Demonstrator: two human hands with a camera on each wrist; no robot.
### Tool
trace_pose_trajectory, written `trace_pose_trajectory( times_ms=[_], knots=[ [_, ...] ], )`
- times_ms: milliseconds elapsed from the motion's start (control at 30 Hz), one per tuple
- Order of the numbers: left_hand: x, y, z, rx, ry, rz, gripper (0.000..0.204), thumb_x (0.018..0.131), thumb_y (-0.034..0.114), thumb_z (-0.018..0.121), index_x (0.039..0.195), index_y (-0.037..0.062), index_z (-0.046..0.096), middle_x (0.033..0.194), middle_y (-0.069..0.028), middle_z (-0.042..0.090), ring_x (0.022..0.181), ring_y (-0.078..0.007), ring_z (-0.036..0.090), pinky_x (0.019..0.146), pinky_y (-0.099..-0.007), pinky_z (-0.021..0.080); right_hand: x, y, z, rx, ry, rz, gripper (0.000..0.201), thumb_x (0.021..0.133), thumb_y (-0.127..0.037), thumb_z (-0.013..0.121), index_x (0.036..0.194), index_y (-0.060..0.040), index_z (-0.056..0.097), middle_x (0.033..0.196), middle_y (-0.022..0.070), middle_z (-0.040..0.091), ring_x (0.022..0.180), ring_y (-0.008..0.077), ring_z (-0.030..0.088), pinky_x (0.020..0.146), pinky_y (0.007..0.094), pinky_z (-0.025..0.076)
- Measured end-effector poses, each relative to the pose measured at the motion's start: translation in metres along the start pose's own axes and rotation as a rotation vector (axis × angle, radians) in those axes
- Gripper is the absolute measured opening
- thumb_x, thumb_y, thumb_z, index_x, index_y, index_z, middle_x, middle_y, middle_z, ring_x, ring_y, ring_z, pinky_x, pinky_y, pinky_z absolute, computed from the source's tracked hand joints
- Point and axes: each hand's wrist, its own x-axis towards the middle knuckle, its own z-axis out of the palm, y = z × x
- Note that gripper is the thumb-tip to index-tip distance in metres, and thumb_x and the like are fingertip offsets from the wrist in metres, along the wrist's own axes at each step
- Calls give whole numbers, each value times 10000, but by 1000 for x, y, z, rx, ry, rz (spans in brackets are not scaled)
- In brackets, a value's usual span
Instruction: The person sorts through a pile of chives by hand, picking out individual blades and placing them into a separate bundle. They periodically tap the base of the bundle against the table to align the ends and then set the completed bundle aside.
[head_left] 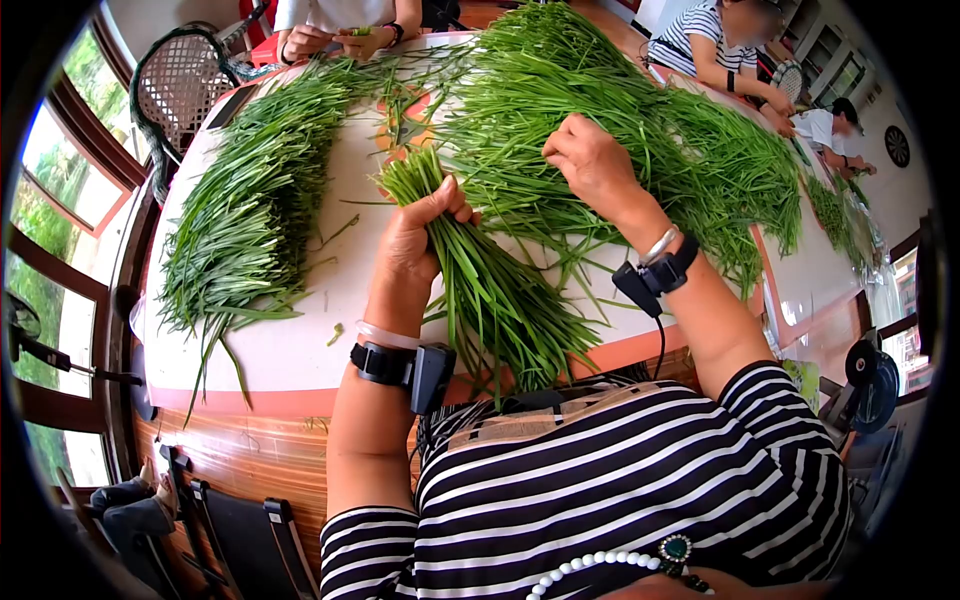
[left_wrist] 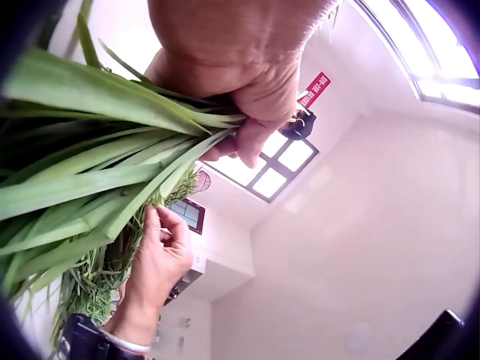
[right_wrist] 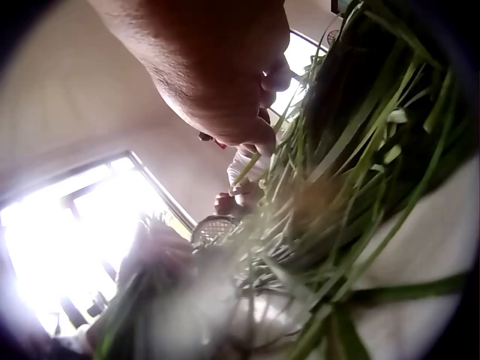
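My left hand (head_left: 415,235) grips a thick bunch of garlic chives (head_left: 500,290), the pale cut ends up past the thumb and the long leaves hanging toward the table's near edge. In the left wrist view the leaves (left_wrist: 82,180) spread out below that hand. My right hand (head_left: 598,165) is raised over the near side of a large loose heap of chives (head_left: 560,80), its fingers curled and thumb against fingertips. A thin chive stalk (right_wrist: 246,169) sticks out from those fingertips in the right wrist view.
A long row of chives (head_left: 255,190) lies on the left of the white table (head_left: 330,370). Stray leaves and trimmings are scattered between row and heap. Other people (head_left: 720,50) work along the far side and right. A wicker chair (head_left: 180,90) stands at the back left.
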Motion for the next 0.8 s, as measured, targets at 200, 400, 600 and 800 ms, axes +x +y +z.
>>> trace_pose_trajectory(
  times_ms=[200,400,600,800],
  knots=[
    [0,-4,8,90,19,63,358,858,125,680,1159,-26,556,718,-18,537,673,-150,529,722,-333,485,7,-51,5,843,-80,305,131,869,-16,665,995,-8,631,798,-12,638,712,35,577,678,194,475],
    [-2,-6,12,173,20,47,276,840,87,680,1090,0,602,777,-37,593,678,-158,561,644,-287,483,1,-78,24,1337,-150,504,277,861,0,668,1111,23,552,828,50,660,754,85,629,706,219,510],
    [-8,0,16,202,31,53,242,870,175,681,1019,-8,626,838,-63,628,768,-190,609,730,-351,532,-5,-64,5,1180,-409,335,233,864,-5,656,1088,5,593,849,47,674,746,82,629,697,222,511],
    [-5,-1,12,81,-13,10,182,908,201,637,921,22,609,797,-59,602,743,-202,595,784,-371,528,10,2,-11,266,-34,228,99,824,-140,678,874,-55,673,819,111,660,709,253,649,664,352,525]
  ],
)
